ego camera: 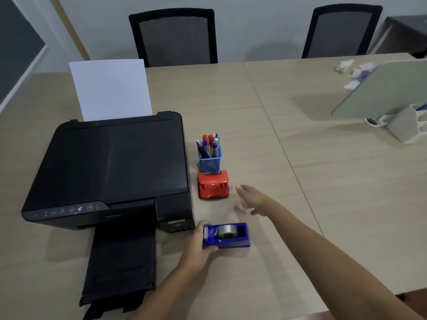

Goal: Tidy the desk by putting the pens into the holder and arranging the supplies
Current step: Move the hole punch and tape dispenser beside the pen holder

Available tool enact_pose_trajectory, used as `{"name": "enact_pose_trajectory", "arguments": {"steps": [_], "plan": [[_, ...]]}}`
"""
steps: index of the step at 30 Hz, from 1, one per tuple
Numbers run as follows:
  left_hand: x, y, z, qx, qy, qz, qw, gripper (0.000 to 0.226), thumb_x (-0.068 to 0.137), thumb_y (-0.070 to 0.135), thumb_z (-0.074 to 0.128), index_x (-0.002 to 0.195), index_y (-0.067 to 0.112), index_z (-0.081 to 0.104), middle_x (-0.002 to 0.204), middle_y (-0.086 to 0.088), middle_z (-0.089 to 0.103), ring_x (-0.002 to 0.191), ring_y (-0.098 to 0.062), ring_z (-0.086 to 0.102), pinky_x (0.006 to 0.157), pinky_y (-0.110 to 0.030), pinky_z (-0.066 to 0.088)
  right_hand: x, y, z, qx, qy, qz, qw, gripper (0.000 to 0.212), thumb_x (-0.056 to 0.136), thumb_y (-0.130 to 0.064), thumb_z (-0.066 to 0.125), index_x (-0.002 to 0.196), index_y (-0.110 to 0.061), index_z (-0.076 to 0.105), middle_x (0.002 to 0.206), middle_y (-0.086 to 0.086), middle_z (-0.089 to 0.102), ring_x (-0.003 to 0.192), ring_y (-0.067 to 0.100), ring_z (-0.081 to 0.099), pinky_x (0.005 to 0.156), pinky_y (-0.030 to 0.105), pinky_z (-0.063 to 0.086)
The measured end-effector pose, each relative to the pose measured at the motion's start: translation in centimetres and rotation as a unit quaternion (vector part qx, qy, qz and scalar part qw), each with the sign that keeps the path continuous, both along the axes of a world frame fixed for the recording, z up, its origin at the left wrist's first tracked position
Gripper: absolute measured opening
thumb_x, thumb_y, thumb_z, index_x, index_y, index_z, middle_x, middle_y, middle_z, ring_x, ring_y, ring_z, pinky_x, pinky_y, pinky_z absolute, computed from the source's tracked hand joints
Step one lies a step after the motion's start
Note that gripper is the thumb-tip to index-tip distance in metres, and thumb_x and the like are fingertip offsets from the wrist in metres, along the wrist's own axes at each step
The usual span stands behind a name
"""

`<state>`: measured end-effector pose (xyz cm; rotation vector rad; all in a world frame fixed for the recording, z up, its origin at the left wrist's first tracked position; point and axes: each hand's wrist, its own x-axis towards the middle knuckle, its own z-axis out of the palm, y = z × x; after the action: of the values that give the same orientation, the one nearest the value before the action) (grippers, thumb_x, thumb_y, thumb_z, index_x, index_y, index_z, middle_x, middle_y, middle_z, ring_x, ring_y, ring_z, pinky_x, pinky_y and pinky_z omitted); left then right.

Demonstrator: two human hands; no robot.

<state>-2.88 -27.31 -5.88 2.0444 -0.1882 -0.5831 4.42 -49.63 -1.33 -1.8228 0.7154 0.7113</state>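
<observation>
A blue mesh pen holder point(210, 163) stands on the desk, filled with several pens point(209, 144) in blue, red and green. Directly in front of it sits a red plastic desk item point(213, 185), touching the holder's base. Nearer to me lies a blue tape dispenser point(230, 235) with a clear tape roll. My left hand point(196, 247) grips the dispenser's left end. My right hand point(253, 199) hovers open and blurred just right of the red item, holding nothing.
A black printer point(111, 167) with a white sheet point(111, 88) and extended output tray point(120, 262) fills the left. Two black chairs point(175, 35) stand behind the desk. A tilted grey-green panel point(381, 88), a white organizer point(409, 125) and crumpled paper point(355, 72) sit at right.
</observation>
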Motion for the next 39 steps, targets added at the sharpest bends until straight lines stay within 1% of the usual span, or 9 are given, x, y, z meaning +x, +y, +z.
{"name": "enact_pose_trajectory", "arguments": {"steps": [8, 12, 16, 20, 23, 27, 30, 33, 39], "plan": [[2.5, -4.7, 0.6, 0.025, 0.058, 0.174, 0.983, 0.075, 0.081, -0.001, 0.067, 0.145, 0.016, 0.031, 0.137, -0.007, 0.054, 0.123, -0.022, 0.054, 0.098, -0.029, 0.042, -3.1, 0.9, -1.4, 0.100, -0.051, -0.125, 0.986, 0.041, 0.103, -0.030, 0.030, 0.098, -0.002, 0.059, 0.093, 0.018, 0.054, 0.072, 0.020, 0.048, 0.066, 0.030, 0.037], [3.6, -6.0, 0.4, 0.019, 0.090, 0.240, 0.967, 0.075, 0.083, -0.002, 0.065, 0.147, 0.018, 0.030, 0.141, -0.010, 0.051, 0.129, -0.028, 0.051, 0.104, -0.038, 0.043, -1.9, 1.5, -1.2, 0.092, -0.066, -0.150, 0.982, 0.044, 0.103, -0.031, 0.028, 0.081, -0.009, 0.059, 0.092, 0.017, 0.059, 0.082, 0.026, 0.052, 0.073, 0.035, 0.040], [4.4, -6.9, 0.9, 0.036, 0.115, 0.282, 0.952, 0.068, 0.088, -0.003, 0.057, 0.147, 0.014, 0.029, 0.141, -0.014, 0.051, 0.128, -0.029, 0.051, 0.106, -0.039, 0.043, -1.2, 1.7, -1.2, 0.085, -0.070, -0.158, 0.981, 0.045, 0.103, -0.034, 0.027, 0.099, -0.003, 0.060, 0.095, 0.018, 0.059, 0.087, 0.027, 0.053, 0.077, 0.036, 0.040], [4.2, -7.1, 2.2, 0.087, 0.146, 0.282, 0.944, 0.066, 0.086, -0.008, 0.046, 0.148, 0.001, 0.025, 0.139, -0.021, 0.050, 0.127, -0.035, 0.051, 0.104, -0.038, 0.044, -1.9, 2.1, -0.3, -0.006, -0.116, -0.155, 0.981, 0.042, 0.102, -0.028, 0.026, 0.073, -0.010, 0.050, 0.080, 0.011, 0.054, 0.080, 0.025, 0.049, 0.075, 0.035, 0.038], [2.0, -6.0, 4.8, 0.035, 0.165, 0.274, 0.947, 0.035, 0.088, -0.003, 0.045, 0.122, 0.001, 0.055, 0.111, -0.015, 0.065, 0.108, -0.033, 0.062, 0.083, -0.033, 0.049, -3.3, 3.4, 1.3, -0.193, -0.275, -0.166, 0.927, 0.034, 0.102, -0.019, 0.034, 0.109, -0.003, 0.063, 0.113, 0.012, 0.064, 0.108, 0.028, 0.057, 0.094, 0.033, 0.041], [-1.4, 2.3, 9.1, -0.202, 0.053, 0.379, 0.902, 0.028, 0.097, 0.004, 0.045, 0.094, 0.020, 0.067, 0.086, 0.004, 0.072, 0.083, -0.014, 0.073, 0.068, -0.018, 0.055, -5.1, 8.4, 4.1, -0.163, -0.452, -0.092, 0.872, 0.028, 0.100, -0.015, 0.042, 0.120, -0.008, 0.061, 0.121, 0.001, 0.062, 0.111, 0.013, 0.057, 0.095, 0.021, 0.043], [-0.2, 12.1, 11.7, -0.203, -0.092, 0.503, 0.835, 0.033, 0.097, 0.004, 0.041, 0.098, 0.027, 0.066, 0.094, 0.008, 0.069, 0.091, -0.012, 0.068, 0.075, -0.023, 0.056, -5.8, 12.5, 4.5, -0.130, -0.422, -0.073, 0.894, 0.030, 0.101, -0.021, 0.041, 0.123, -0.013, 0.060, 0.114, 0.000, 0.067, 0.102, 0.013, 0.062, 0.087, 0.021, 0.049], [4.0, 22.0, 11.5, -0.169, -0.041, 0.631, 0.756, 0.035, 0.094, 0.010, 0.038, 0.122, 0.007, 0.058, 0.121, -0.012, 0.061, 0.111, -0.028, 0.058, 0.100, -0.043, 0.047, -5.7, 15.9, 4.5, -0.112, -0.365, -0.084, 0.921, 0.037, 0.102, -0.023, 0.039, 0.133, -0.010, 0.055, 0.123, 0.007, 0.065, 0.114, 0.021, 0.059, 0.093, 0.029, 0.045], [7.5, 27.9, 11.6, -0.344, 0.131, 0.449, 0.814, 0.038, 0.097, 0.024, 0.034, 0.125, 0.014, 0.058, 0.117, -0.007, 0.058, 0.101, -0.020, 0.059, 0.105, -0.033, 0.037, -5.4, 21.0, 4.2, -0.124, -0.283, -0.177, 0.934, 0.048, 0.102, -0.024, 0.038, 0.150, -0.019, 0.033, 0.140, 0.012, 0.052, 0.125, 0.029, 0.053, 0.102, 0.039, 0.042]]}}
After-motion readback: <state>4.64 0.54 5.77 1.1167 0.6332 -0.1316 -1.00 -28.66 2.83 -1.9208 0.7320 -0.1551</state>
